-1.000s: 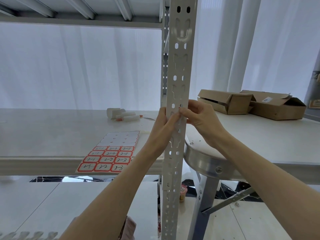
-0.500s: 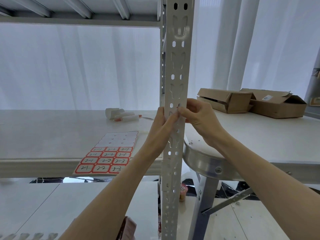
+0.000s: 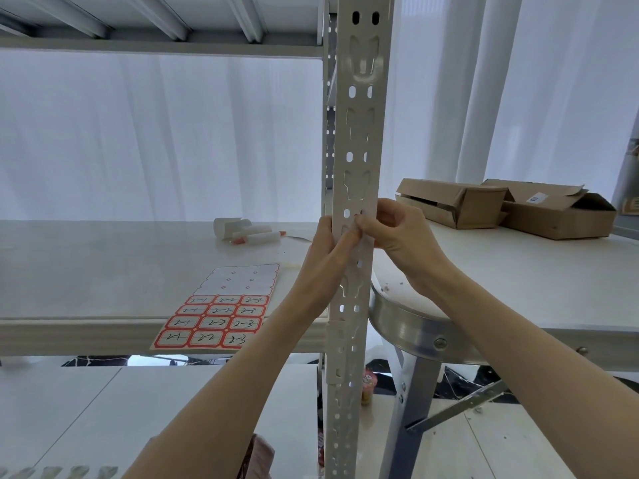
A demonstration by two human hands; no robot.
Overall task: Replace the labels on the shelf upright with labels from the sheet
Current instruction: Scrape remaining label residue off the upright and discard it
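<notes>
Red-bordered paper label sheet, on the white shelf lower left of the fingers, has its upper rows stripped and four rows left. The left hand grips the pale grey perforated metal shelf upright. The right hand pinches what looks like a small white label there, so the job seems roughly midway.

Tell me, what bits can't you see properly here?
Head view:
- The label on the shelf upright: mostly covered by the left hand and right hand.
- The label sheet: its near right corner is behind the left arm.
- The sticker on the cardboard box: too small to read.
</notes>
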